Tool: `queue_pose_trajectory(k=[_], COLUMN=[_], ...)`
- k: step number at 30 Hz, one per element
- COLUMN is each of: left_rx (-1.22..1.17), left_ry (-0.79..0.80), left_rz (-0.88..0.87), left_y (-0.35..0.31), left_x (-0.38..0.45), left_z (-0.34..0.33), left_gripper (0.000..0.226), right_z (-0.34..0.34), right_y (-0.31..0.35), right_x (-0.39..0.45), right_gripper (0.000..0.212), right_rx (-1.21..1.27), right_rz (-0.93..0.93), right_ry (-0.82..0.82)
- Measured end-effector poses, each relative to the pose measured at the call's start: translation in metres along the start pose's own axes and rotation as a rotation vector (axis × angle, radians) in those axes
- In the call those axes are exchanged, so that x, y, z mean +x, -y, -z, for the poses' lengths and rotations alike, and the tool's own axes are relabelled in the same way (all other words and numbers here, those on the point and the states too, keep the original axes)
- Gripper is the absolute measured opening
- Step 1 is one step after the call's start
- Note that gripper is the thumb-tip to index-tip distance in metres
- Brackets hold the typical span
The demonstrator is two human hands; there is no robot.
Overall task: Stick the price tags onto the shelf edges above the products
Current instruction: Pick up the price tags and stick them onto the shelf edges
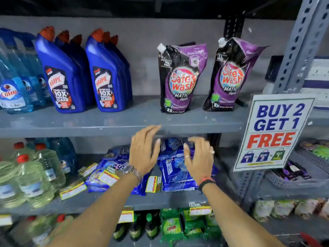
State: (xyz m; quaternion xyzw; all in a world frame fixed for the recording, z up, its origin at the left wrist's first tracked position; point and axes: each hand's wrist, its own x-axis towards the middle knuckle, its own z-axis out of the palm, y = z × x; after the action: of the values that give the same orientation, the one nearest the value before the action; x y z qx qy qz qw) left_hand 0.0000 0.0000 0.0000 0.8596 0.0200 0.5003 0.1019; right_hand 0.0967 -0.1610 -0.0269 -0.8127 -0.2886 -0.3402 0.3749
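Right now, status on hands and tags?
Left hand open, fingertips at shelf edge. Right hand open before blue packets. No tag visible in either hand.

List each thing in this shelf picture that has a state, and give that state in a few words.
Left hand: open, fingertips at the shelf edge.
Right hand: open, fingers curled, over the blue packets.
Toilet cleaner bottles: upright, capped.
Purple pouches: standing, capped.
Offer sign: hanging, tilted.
Price tags: lying loose on the lower shelf.
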Motion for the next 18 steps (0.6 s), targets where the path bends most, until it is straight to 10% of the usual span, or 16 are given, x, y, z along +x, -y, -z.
queue_pose_trajectory(k=[9, 18], left_rx=[-0.014, -0.410], left_ry=[0.573, 0.626], left_rz=[0.494, 0.991], left_y=[0.083, 0.132], left_x=[-0.127, -0.160], left_z=[-0.045, -0.088], left_gripper=[0.036, 0.026], right_z=[-0.121, -0.196], right_y=[-0.013, -0.001], right_x=[-0.118, -0.130], right_gripper=[0.016, 0.025], right_rx=[0.301, 0.757], right_rz=[-0.887, -1.572], right_ry=[0.634, 0.472])
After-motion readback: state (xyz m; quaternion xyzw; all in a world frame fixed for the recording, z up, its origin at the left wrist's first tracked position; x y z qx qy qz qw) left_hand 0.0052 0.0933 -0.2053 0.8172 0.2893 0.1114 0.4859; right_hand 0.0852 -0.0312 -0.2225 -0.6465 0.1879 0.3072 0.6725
